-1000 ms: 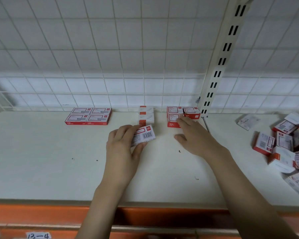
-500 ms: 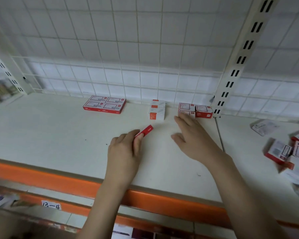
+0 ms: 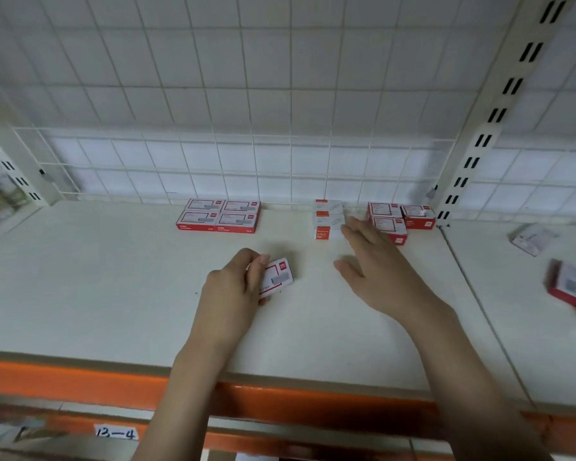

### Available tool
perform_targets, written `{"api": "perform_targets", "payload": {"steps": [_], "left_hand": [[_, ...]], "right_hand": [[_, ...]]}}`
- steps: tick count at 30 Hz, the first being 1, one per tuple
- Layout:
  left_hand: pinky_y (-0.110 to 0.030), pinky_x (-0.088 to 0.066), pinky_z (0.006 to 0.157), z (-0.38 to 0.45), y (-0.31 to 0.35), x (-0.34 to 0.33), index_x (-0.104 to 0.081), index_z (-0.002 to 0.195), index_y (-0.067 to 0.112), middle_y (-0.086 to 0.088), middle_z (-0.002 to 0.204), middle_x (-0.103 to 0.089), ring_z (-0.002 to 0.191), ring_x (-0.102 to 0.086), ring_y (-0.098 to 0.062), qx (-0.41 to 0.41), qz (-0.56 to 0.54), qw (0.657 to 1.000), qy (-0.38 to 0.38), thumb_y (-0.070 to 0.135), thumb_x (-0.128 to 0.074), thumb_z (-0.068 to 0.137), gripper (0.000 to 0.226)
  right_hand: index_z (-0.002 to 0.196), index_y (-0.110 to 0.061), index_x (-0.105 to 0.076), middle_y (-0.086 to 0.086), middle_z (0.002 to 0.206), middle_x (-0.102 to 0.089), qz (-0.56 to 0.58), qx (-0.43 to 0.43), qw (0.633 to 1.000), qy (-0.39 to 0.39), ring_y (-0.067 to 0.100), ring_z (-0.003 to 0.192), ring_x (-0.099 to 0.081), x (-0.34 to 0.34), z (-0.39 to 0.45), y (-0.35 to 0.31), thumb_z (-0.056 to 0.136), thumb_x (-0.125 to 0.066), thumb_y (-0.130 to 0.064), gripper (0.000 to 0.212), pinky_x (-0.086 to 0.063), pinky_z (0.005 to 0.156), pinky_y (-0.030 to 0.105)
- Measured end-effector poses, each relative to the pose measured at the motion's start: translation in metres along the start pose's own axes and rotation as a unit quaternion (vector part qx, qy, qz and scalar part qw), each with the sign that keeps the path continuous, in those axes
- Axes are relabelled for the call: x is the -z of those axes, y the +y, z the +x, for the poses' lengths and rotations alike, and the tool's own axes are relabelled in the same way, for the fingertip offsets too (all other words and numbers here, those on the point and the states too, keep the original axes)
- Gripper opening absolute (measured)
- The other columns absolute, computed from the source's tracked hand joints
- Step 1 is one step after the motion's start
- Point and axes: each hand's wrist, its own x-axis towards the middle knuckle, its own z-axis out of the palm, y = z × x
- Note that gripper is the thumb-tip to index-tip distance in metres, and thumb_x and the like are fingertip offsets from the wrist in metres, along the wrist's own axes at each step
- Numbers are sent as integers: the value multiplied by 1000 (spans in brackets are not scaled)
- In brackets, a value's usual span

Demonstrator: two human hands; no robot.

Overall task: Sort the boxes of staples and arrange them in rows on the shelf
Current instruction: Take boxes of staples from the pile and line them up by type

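**One box in hand, three groups already lined up at the back**

The white shelf (image 3: 107, 294) fills the middle of the frame, a wire grid panel (image 3: 213, 94) rising behind it in the upper half and an orange front rail (image 3: 64, 380) crossing the lower left; the sorted stock sits pushed back against the grid, likely so the front stays free for working.

At upper centre-left lies a block of four red boxes (image 3: 218, 216), laid flat and touching in two rows; right of it a short column of white boxes (image 3: 326, 218); right again a cluster of red boxes (image 3: 401, 217) beside the slotted upright (image 3: 479, 144); each kind seems to keep its own spot, with gaps between.

At the far right edge an unsorted heap (image 3: 572, 287) lies jumbled and blurred, well apart from the rows.

The right hand (image 3: 376, 267) hovers open, fingers spread, holding nothing, its fingertips near the white and red groups, perhaps judging a slot.

The left hand (image 3: 236, 287) grips a single staple box (image 3: 276, 277) at frame centre, label side up, probably to read its type before placing it.
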Motion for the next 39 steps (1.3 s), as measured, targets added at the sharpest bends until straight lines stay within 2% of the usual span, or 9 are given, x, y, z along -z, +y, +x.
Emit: {"api": "perform_targets", "payload": {"steps": [5,11,14,19,20,22,24,27,39], "left_hand": [[-39,-49,58,14,-29,27,-48,77,21,-3,64,-62,63,-63,-29,-21,9,999,-28,40,-40,96,28],[-34,-46,65,23,-47,44,-62,94,24,-2,87,-61,80,-58,-31,-77,206,975,-30,43,-35,95,33],[-42,-48,65,22,-54,45,-68,95,12,-10,93,-65,82,-60,-37,-131,299,945,29,33,-57,82,27],[-34,-50,54,-7,-32,32,-70,88,7,-12,87,-67,70,-62,-32,-129,306,939,-86,23,-80,63,32],[-34,-52,58,-13,-27,26,-70,96,5,-13,92,-68,76,-64,-31,-136,317,931,-118,28,-78,63,40],[-39,-47,90,-20,-16,22,-52,127,-1,-19,126,-55,113,-53,-34,-112,314,928,-168,35,-57,85,56],[-40,-12,115,-19,-17,17,-10,148,3,-14,155,-11,141,-11,-30,-88,358,905,-210,37,-23,101,59],[-40,4,116,-8,-27,25,7,148,10,-6,157,9,143,8,-25,-65,385,891,-233,43,-10,100,62],[-48,-5,113,44,-75,57,-1,149,26,-15,155,0,142,-1,-32,-4,387,897,-212,53,-13,96,61]], "right_hand": [[145,-9,-24,6,155,-14,-2,-3,1000,16,18,143,-9,-13,10,-34,96,-45,-29,56,-8,112,28],[146,-10,-22,4,156,-12,4,-38,999,13,16,143,-7,-24,9,-52,96,-44,-30,58,-7,116,28],[146,-11,-23,2,156,-14,11,-54,998,21,15,143,-8,-26,7,-58,96,-44,-28,57,-9,116,30],[146,-11,-21,1,156,-14,14,-70,997,22,13,143,-7,-29,5,-67,97,-43,-28,57,-8,116,30],[146,-11,-21,1,155,-14,15,-73,997,22,13,142,-7,-30,4,-69,97,-43,-27,57,-8,116,29],[146,-11,-20,1,155,-14,17,-76,997,23,13,142,-7,-31,4,-72,97,-43,-26,57,-5,112,25],[146,-12,-20,1,155,-14,13,-79,996,24,12,142,-8,-32,3,-74,97,-43,-27,57,-5,110,21],[146,-11,-21,2,155,-17,5,-84,996,26,14,141,-10,-32,1,-74,97,-42,-28,56,-6,109,20],[145,-10,-24,4,154,-17,6,-95,995,32,14,142,-11,-37,9,-90,96,-45,-28,56,-8,111,22]]}}
